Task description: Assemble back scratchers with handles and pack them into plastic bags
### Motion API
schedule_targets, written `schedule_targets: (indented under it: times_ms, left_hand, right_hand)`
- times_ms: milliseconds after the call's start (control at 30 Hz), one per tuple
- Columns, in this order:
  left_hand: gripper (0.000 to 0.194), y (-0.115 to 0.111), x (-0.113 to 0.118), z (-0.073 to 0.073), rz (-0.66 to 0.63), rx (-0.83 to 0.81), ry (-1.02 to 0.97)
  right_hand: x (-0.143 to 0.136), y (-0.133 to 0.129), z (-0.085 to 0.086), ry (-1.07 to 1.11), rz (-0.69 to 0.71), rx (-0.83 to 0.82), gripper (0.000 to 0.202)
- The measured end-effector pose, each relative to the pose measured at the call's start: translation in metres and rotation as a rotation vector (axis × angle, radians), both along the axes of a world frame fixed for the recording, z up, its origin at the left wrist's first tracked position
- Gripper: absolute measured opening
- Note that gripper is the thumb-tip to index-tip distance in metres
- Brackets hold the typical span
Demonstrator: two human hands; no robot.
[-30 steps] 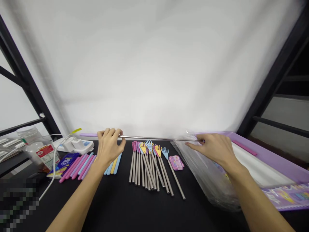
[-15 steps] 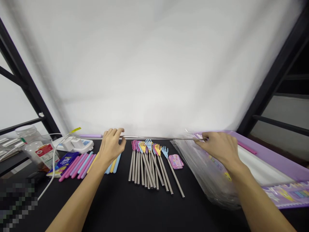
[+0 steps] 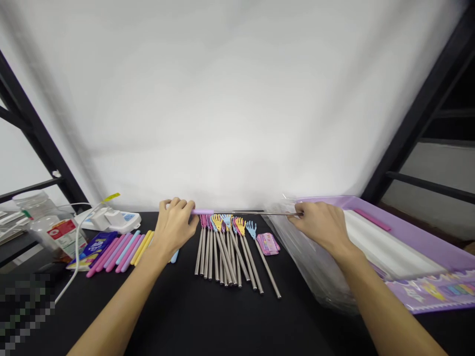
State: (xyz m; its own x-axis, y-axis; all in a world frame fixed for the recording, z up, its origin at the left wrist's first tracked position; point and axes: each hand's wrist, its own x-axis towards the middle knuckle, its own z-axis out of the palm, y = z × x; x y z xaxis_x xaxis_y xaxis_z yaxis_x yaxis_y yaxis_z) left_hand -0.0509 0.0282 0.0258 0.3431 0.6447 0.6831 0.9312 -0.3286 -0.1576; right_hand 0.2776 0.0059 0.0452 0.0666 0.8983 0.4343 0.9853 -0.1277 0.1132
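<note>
Rod (image 3: 278, 214), thin and silvery, is held level at twelve o'clock from the claws (image 3: 226, 258) laid on the table (image 3: 208, 321); a smooth lilac handle (image 3: 205, 212) is seen on its nine o'clock end, while its other end is hidden in the right hand (image 3: 321, 225). The handle is grasped by the fingers of the left hand (image 3: 174, 225); the rod is pinched by the fingers of the right.

Half a second ago, the handle was seen outside the left hand, toward nine o'clock, with only bare metal between the hands; now its tip is shown on the inner side, and the gap between the hands has been narrowed.

One rod and one handle are held. Of steel-shafted claws, fourteen or so can be counted, though some are overlapped. At three o'clock, one stack of pink cards (image 3: 268, 244) is placed just beside them, followed by clear bags (image 3: 308, 267), whose number cannot be told, and one purple tray (image 3: 415, 232). At nine o'clock, at least eight coloured sleeves (image 3: 128, 247) are laid side by side; farther out are found one blue packet (image 3: 97, 249) and one jar (image 3: 55, 227). One power strip (image 3: 129, 221) is set between nine and ten.
</note>
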Motion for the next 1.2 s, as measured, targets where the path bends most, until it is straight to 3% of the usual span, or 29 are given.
schedule_targets:
  times_ms: [67,200,367,467,600,667,800,933,1000,1133,1200]
  left_hand:
    - [0.01,0.001,-0.003,-0.001,-0.011,-0.075,0.006]
    - [0.019,-0.007,0.023,-0.008,-0.275,-0.15,0.002]
    - [0.024,-0.013,0.051,-0.013,-0.427,-0.045,-0.055]
    - [0.021,-0.02,0.049,-0.005,-0.404,0.022,0.029]
    - [0.019,-0.033,0.049,0.004,-0.234,0.102,0.159]
    - [0.02,-0.033,0.047,0.005,-0.219,0.088,0.201]
    - [0.017,-0.013,0.016,0.009,-0.225,0.017,0.239]
    - [0.012,0.004,-0.015,0.013,-0.086,0.053,0.119]
    - [0.016,0.0,-0.005,0.009,-0.043,0.079,0.101]
    - [0.038,-0.016,0.04,-0.004,-0.092,-0.001,0.162]
    - [0.036,-0.015,0.042,-0.006,-0.103,-0.001,0.167]
  right_hand:
    - [0.003,-0.001,0.003,0.008,-0.021,0.003,0.031]
    - [-0.019,-0.007,0.004,-0.031,0.027,-0.004,0.028]
    - [-0.059,-0.014,-0.003,-0.007,0.206,-0.065,0.026]
    - [-0.066,-0.016,-0.007,0.084,0.321,-0.051,0.033]
    - [-0.066,-0.017,-0.009,0.128,0.581,-0.023,0.039]
    - [-0.064,-0.015,-0.009,0.101,0.621,-0.02,0.04]
    - [-0.045,-0.009,-0.006,0.062,0.544,0.012,0.049]
    - [-0.026,-0.003,-0.003,0.062,0.365,0.05,0.058]
    - [-0.029,-0.003,-0.003,0.061,0.336,0.047,0.058]
    - [-0.042,-0.006,-0.004,0.044,0.363,0.048,0.052]
    - [-0.036,-0.005,-0.003,0.038,0.315,0.038,0.047]
